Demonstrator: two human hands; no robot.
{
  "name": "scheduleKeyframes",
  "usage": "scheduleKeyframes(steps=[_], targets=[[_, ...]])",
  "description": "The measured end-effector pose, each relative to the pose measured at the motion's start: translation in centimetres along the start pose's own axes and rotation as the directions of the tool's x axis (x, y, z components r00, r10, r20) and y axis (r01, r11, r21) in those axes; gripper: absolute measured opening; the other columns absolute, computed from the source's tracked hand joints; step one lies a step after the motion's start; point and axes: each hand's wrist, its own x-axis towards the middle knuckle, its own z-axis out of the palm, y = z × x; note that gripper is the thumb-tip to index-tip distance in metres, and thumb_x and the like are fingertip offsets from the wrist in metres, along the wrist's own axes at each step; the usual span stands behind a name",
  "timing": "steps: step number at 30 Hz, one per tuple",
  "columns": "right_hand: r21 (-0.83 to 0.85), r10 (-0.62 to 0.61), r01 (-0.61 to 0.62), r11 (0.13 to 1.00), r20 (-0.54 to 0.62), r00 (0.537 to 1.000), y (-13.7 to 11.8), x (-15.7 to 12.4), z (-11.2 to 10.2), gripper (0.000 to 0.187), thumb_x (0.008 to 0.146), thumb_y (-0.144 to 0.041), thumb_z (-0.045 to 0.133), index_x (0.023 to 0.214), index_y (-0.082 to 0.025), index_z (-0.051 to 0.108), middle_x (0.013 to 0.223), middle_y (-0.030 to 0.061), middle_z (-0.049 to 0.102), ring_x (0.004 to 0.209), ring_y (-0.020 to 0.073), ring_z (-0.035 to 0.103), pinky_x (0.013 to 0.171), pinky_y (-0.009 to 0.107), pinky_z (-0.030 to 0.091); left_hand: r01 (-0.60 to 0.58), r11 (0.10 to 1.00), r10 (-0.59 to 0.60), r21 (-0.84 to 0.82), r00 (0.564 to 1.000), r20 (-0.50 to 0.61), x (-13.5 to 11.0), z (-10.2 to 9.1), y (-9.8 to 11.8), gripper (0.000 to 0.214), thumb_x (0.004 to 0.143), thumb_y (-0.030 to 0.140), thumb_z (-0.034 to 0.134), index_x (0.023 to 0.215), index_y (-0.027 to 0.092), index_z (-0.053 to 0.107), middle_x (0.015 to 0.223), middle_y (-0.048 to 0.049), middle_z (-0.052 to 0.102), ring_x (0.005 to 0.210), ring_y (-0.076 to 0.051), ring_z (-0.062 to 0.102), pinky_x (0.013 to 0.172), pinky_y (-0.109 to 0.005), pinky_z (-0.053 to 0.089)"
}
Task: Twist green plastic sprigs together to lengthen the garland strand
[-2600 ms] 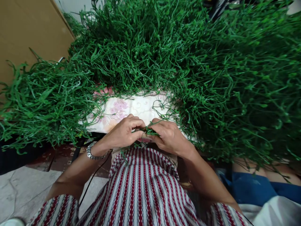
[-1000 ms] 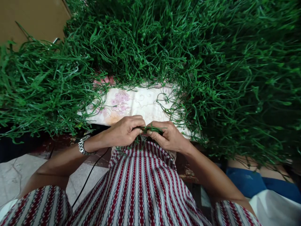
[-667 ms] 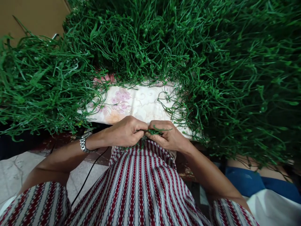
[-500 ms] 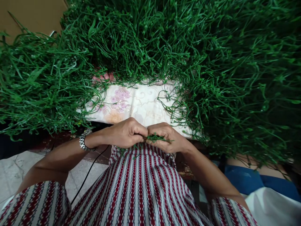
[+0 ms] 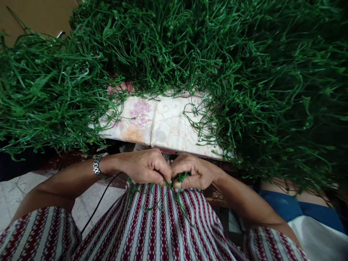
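My left hand (image 5: 144, 167) and my right hand (image 5: 194, 171) meet knuckle to knuckle just above my striped shirt (image 5: 160, 224). Both are closed in a pinch on a small bunch of thin green stems (image 5: 178, 178) held between them. A few loose stems hang down onto the shirt. A metal watch (image 5: 97, 166) sits on my left wrist. Beyond the hands lies a pale floral cloth (image 5: 160, 123) with a bare patch in its middle.
A huge heap of thin green stems (image 5: 244, 79) rings the cloth on the left, back and right. A brown board (image 5: 35, 14) stands at the back left. Blue and white fabric (image 5: 299, 217) lies at the lower right. A black cable (image 5: 100, 206) runs down by my left arm over a grey floor (image 5: 16, 188).
Both hands have drawn back toward my body and lower, from the cloth's near edge onto the shirt, still pinching the green bunch. More loose stems now dangle on the shirt.
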Motion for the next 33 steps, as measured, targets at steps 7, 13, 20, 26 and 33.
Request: scheduleKeyframes(steps=[7,13,20,26,33], targets=[[0.031,-0.011,0.009,0.999,0.066,0.998,-1.4,0.0,0.6,0.05,0.089,-0.054,0.036,0.065,-0.014,0.052,0.054,-0.0019,0.042,0.051,0.007,0.035,0.053,0.021,0.033,-0.024,0.989,0.034,-0.149,0.997,0.064,-0.3,0.3,0.9,0.018,0.075,0.011,0.054,0.066,0.018,0.068,0.058,-0.0042,0.064,0.051,-0.011,0.054,0.053,-0.022,0.041],[-0.027,0.057,-0.065,0.998,-0.233,0.971,-1.0,-1.4,-0.5,0.039,0.089,-0.044,0.046,0.067,-0.013,0.052,0.055,-0.003,0.043,0.05,0.0057,0.039,0.05,0.018,0.032,0.026,0.985,-0.055,-0.169,0.983,-0.173,-0.9,-0.4,-0.7,0.014,0.075,0.014,0.055,0.068,0.013,0.066,0.059,-0.0022,0.061,0.051,-0.008,0.05,0.051,-0.019,0.039],[-0.227,-0.058,-0.368,0.902,-0.907,0.417,-0.5,-2.3,-1.8,0.021,0.087,-0.033,0.05,0.078,-0.015,0.057,0.065,0.0004,0.056,0.055,0.0088,0.048,0.052,0.02,0.037,0.163,0.985,-0.17,-0.06,0.843,-0.51,0.0,-1.2,-0.6,0.014,0.074,0.017,0.052,0.065,0.01,0.062,0.049,0.0045,0.045,0.045,-0.004,0.034,0.043,-0.016,0.027],[-0.398,-0.17,-0.349,0.848,-0.829,0.533,-0.3,-0.9,-0.2,0.009,0.086,-0.021,0.052,0.089,-0.017,0.06,0.079,0.003,0.064,0.072,0.0121,0.059,0.064,0.023,0.045,0.089,0.986,-0.163,-0.144,0.722,-0.672,1.3,-0.2,-1.6,0.016,0.074,0.023,0.054,0.067,0.011,0.061,0.054,0.0016,0.053,0.049,-0.006,0.042,0.046,-0.017,0.032],[-0.495,-0.194,-0.389,0.777,-0.776,0.601,1.0,0.8,1.2,0.007,0.086,-0.019,0.049,0.084,-0.016,0.056,0.073,0.0034,0.061,0.067,0.0125,0.056,0.062,0.023,0.045,0.124,0.992,-0.077,-0.001,0.608,-0.79,2.5,1.2,-2.7,0.017,0.078,0.018,0.048,0.064,0.012,0.056,0.053,0.0034,0.051,0.05,-0.006,0.044,0.049,-0.017,0.034]])
